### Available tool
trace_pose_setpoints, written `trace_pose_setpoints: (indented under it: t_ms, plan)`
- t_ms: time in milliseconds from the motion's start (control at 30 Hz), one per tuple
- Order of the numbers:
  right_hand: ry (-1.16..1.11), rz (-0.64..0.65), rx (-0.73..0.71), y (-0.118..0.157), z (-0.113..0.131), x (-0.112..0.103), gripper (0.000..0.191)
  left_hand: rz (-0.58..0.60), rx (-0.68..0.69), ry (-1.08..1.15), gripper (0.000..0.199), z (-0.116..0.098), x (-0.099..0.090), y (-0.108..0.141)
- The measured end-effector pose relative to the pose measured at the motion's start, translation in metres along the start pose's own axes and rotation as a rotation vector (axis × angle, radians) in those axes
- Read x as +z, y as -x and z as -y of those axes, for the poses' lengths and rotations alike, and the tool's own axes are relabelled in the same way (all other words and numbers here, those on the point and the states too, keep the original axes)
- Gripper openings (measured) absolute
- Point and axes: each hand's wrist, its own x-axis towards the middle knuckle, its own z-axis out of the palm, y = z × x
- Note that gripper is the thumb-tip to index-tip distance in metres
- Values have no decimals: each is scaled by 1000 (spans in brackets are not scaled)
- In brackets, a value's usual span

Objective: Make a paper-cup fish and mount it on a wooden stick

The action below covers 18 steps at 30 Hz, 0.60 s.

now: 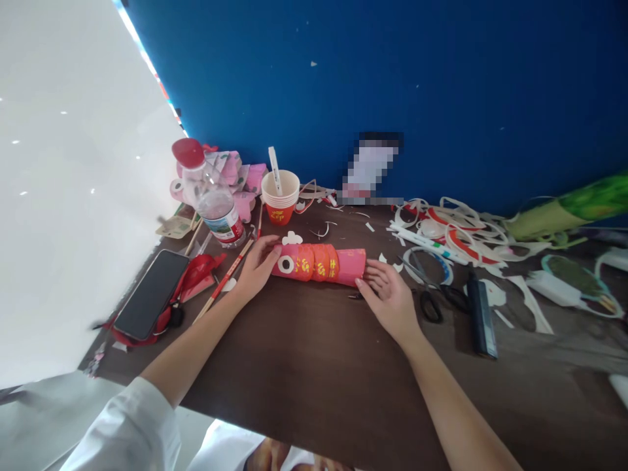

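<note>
Two bare hands meet a pink and red paper tube (318, 263) above the middle of the dark table (314, 366), whose near edge has white cloth (223, 448) below it. The left hand (260, 267) is partly closed on the tube's left end, thumb in front, beside a round white eye. The right hand (391, 301) is half open, its thumb at the lower corner of the right end and its fingertips close to the opening; whether they grip cannot be told.

Toward the left edge lies a black phone (151, 296), partly over something red (196, 278). On the right side are a dark handheld object (481, 320) and, just left of it, scissors (430, 306).

Farther back at the left stands a clear bottle (220, 210) with a red cap and a printed label; its contents cannot be made out. Right of it, a stack of paper cups (279, 214), red outside, carries one white marker (275, 171) leaning upright in the top cup. Pink paper pieces (251, 178) are heaped behind the bottle. White and red strips (458, 229) tangle near the far edge at the right, before a blue panel (343, 78).
</note>
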Motion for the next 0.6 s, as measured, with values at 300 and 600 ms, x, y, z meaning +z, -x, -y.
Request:
trace_pose_setpoints:
  t_ms: [300,600]
  plan:
    - [474,-248,-461,-2,38,6,17,-7,-74,-33,23,-8,0,-5]
    - [578,262,-427,-45,80,52,15,30,-126,96,23,-6,0,-6]
